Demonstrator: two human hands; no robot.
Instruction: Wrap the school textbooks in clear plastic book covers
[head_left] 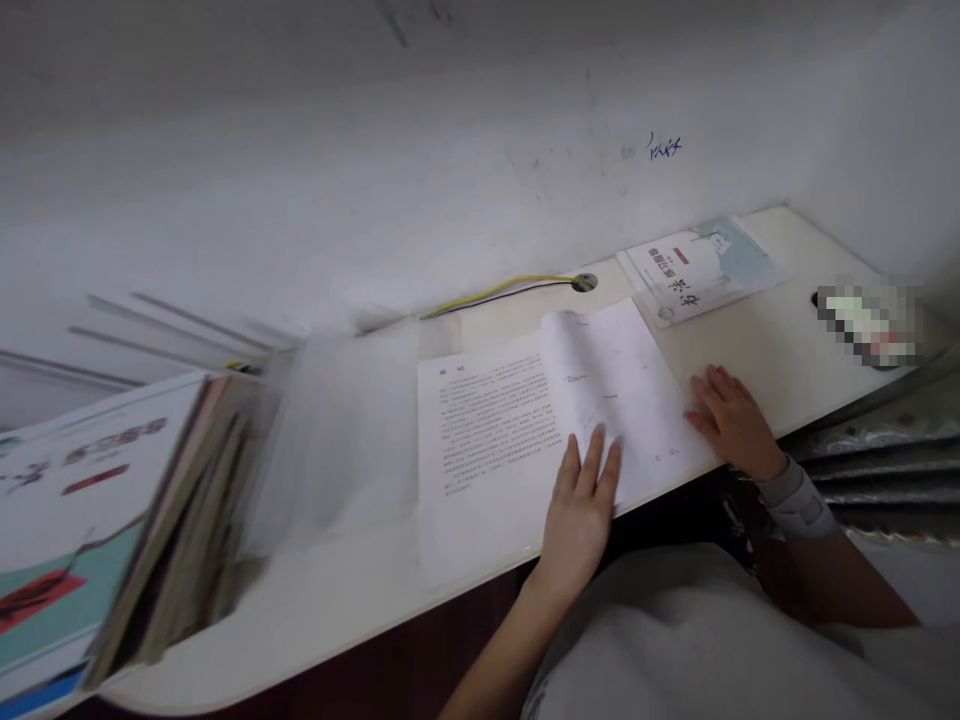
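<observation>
An open book (525, 400) with printed text lies on the white desk (337, 600) in front of me. My left hand (581, 500) rests flat on its lower middle, fingers stretched out together across the pages. My right hand (731, 420) lies flat at the book's right edge, fingers spread, partly on the page and partly on the desk. Neither hand holds anything. A grey band sits on my right wrist.
A stack of books (112, 520) stands at the desk's left end, blurred. Another closed book with a pale blue cover (701, 265) lies at the back right. A yellow cable (495, 290) runs into a desk hole. A white wall backs the desk.
</observation>
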